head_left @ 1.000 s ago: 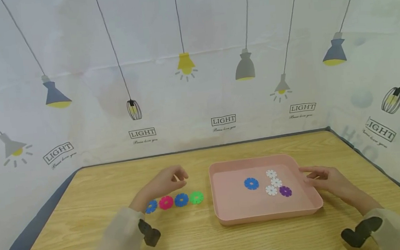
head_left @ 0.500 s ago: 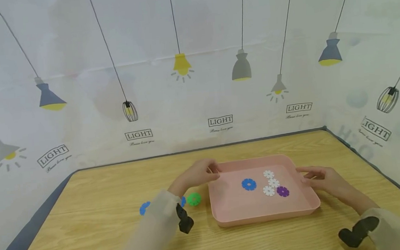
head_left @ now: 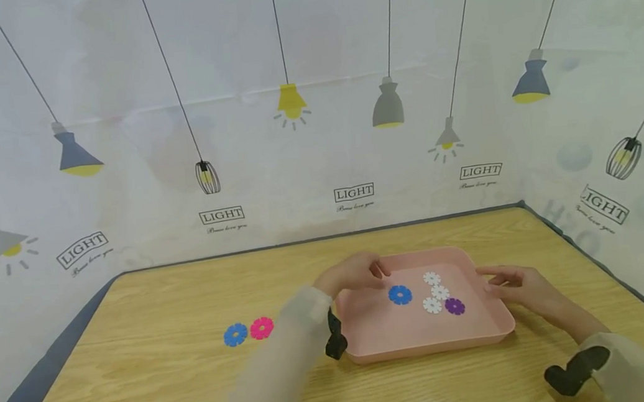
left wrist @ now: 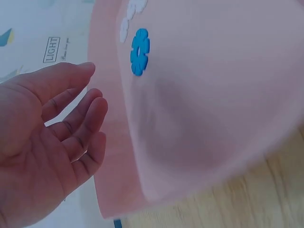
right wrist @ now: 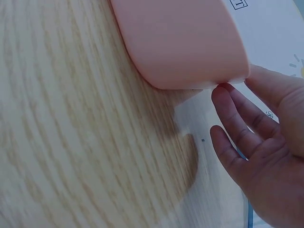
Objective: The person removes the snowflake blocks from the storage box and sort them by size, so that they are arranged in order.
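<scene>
My left hand (head_left: 357, 272) hovers over the left back part of a pink tray (head_left: 421, 338), its fingers loosely bent and nothing visible between them in the left wrist view. Just right of its fingertips lies a blue flower-shaped plastic disc (head_left: 393, 297) inside the tray. Three white discs (head_left: 433, 306) and a purple disc (head_left: 450, 307) lie further right in it. At the tray's right side, my right hand (head_left: 521, 287) holds the rim, thumb over the edge and fingers against the outer wall (right wrist: 185, 52).
On the wooden table (head_left: 159, 362), left of the tray, lie a blue disc (head_left: 229, 337) and a pink disc (head_left: 255, 330). The left sleeve (head_left: 277, 360) covers the spot to their right. A printed cloth wall (head_left: 275, 167) rises behind the table.
My left hand has moved right, from above the row of discs to over the tray. Its sleeve now covers the row's other blue disc and the green one. The right hand stays at the tray.
</scene>
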